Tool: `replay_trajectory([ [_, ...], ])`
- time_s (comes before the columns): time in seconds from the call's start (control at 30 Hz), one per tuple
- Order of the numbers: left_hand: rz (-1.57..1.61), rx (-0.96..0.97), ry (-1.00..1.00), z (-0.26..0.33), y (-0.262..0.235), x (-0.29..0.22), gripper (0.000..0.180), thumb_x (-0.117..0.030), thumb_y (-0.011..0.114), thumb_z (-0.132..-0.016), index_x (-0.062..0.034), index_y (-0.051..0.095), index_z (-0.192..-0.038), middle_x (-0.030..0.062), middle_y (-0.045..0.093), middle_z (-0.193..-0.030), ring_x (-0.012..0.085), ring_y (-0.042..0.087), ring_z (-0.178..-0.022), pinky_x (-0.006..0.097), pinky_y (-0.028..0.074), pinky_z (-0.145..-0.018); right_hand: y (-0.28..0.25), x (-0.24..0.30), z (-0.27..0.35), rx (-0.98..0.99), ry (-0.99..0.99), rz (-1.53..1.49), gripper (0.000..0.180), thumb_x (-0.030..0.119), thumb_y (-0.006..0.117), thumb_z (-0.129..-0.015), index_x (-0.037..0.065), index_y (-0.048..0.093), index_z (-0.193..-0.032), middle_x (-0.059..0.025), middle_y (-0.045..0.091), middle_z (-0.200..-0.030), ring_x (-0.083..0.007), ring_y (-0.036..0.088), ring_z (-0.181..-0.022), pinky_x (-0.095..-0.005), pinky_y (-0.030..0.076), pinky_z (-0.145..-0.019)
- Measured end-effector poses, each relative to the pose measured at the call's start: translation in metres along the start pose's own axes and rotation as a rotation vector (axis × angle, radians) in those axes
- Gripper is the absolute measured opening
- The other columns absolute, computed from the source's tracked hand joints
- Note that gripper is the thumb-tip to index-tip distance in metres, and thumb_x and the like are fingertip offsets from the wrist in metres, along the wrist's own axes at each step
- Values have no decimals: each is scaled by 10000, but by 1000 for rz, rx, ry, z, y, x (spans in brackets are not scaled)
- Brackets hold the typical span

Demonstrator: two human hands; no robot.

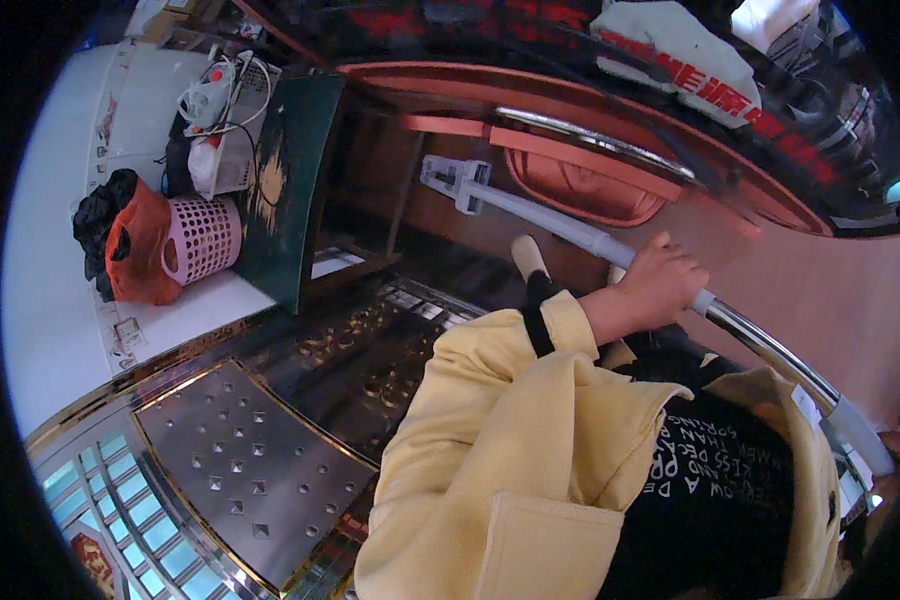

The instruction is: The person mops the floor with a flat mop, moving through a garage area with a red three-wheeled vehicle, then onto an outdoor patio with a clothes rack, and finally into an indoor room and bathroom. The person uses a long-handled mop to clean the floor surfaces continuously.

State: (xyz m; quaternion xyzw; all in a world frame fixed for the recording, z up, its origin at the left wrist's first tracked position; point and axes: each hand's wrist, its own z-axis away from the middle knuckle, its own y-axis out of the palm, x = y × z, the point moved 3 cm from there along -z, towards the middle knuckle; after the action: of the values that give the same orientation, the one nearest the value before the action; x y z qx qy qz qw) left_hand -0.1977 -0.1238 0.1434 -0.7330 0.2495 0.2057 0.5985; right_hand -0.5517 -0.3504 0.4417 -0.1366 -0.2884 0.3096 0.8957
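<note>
My left hand (pixel 658 285), in a yellow sleeve with a black band at the cuff, is wrapped round the pole of a mop (pixel 560 222). The pole runs slantwise from upper left to lower right, pale near the head, then chrome, with a grey grip at its upper end. Its pale grey frame-like head (pixel 460 184) is beside an orange-red piece of furniture; whether it touches the floor I cannot tell. At the right rim my right hand (pixel 898 445) shows only in part, closed on the grip end. My light shoe (pixel 530 258) is below the mop head.
The orange-red furniture (pixel 580 180) has a chrome bar and curved edges. To the left stand a dark green panel (pixel 290 190), a pink perforated basket (pixel 205 238) and an orange bag (pixel 142 245). A studded metal door panel (pixel 260 470) lies lower left. Brown floor (pixel 750 260) extends right.
</note>
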Motion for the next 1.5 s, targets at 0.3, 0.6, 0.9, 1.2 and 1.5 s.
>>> replay_trajectory([
  [0.3,-200,140,-166,50,-25,123,250,-215,721,-654,-139,657,-884,52,670,-910,240,629,-956,423,405,-868,46,41,-163,-26,174,-763,614,199,802,-651,-93,610,-1156,-43,618,-645,-100,551,-458,-244,433,-419],
  [0.6,-327,15,-545,176,-49,356,283,-140,752,-625,-118,670,-895,129,653,-987,355,605,-979,479,448,-946,83,227,-434,223,-43,-860,444,153,652,-876,26,535,-1285,-14,562,-753,-81,511,-568,-237,415,-502],
  [0.9,-195,23,-684,216,-46,448,256,-176,752,-697,-108,688,-936,148,638,-1026,361,569,-1065,469,412,-1032,65,319,-510,283,172,-1016,547,120,620,-893,61,423,-1400,-11,537,-711,-92,497,-489,-257,427,-431],
  [1.2,-96,-306,-738,255,-109,551,127,-43,639,-742,-74,685,-857,164,642,-993,377,562,-1032,442,434,-948,30,412,-593,301,144,-721,558,106,568,-876,58,414,-1410,-10,523,-643,-103,505,-450,-263,446,-397],
  [1.5,-72,-550,-828,301,-107,494,133,6,708,-683,-88,672,-771,135,637,-901,347,567,-980,435,419,-891,31,448,-582,413,99,-398,448,107,591,-890,59,460,-1316,-33,540,-718,-120,530,-474,-288,491,-411],
])
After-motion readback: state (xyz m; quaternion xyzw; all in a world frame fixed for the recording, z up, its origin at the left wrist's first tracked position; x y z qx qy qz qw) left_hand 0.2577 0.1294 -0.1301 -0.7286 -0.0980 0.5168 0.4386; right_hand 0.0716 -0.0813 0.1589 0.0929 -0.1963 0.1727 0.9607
